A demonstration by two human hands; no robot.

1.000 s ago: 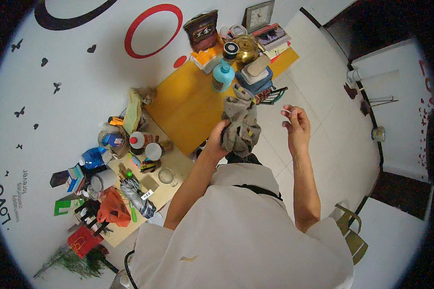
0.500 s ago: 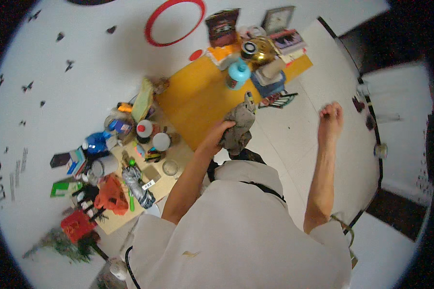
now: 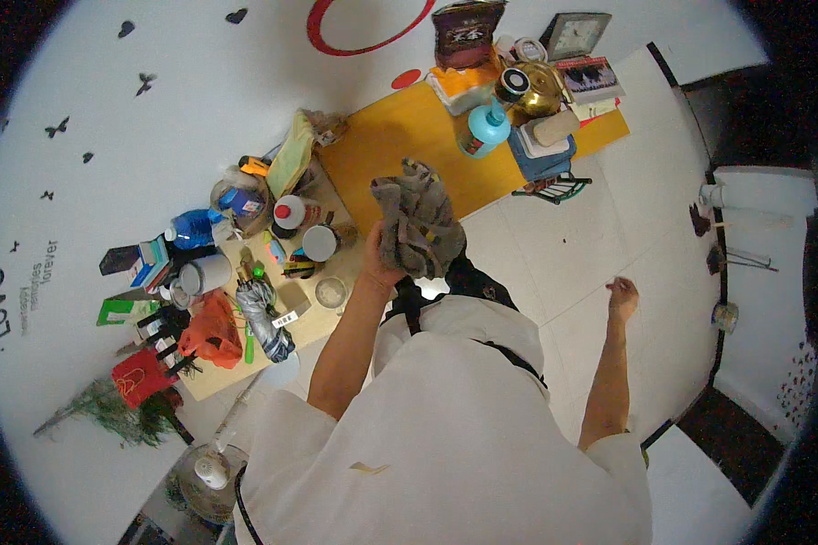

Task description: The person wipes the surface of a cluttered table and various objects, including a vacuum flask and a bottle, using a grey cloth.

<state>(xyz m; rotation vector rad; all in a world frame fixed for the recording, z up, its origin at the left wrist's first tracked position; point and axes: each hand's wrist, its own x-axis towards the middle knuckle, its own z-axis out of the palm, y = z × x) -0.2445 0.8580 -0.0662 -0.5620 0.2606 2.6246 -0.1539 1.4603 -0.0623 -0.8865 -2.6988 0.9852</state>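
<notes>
A crumpled grey cloth (image 3: 415, 222) is bunched in my left hand (image 3: 383, 265), its thumb and fingers wrapped around the lower left side. The cloth hangs in front of my waist, over the near edge of the yellow table (image 3: 382, 136). Part of my left fingers is hidden behind it. Away to the right, above the floor, my right hand (image 3: 623, 300) is loosely curled closed, with nothing visible in it and touching nothing. On the yellow table stands a light blue pump bottle (image 3: 486, 129), beyond the cloth to the right.
A gold kettle (image 3: 538, 91), a clock (image 3: 577, 34) and a folded blue cloth (image 3: 541, 154) crowd the table's right end. Left of me, a cluttered side table (image 3: 314, 320) bears jars, a red bag (image 3: 211, 331) and a folded umbrella (image 3: 265, 322). A fan (image 3: 211, 470) stands lower left.
My left hand has moved slightly left with the grey cloth, which has spread wider. My right hand has dropped lower, nearer my body. The whole view has shifted a little.
</notes>
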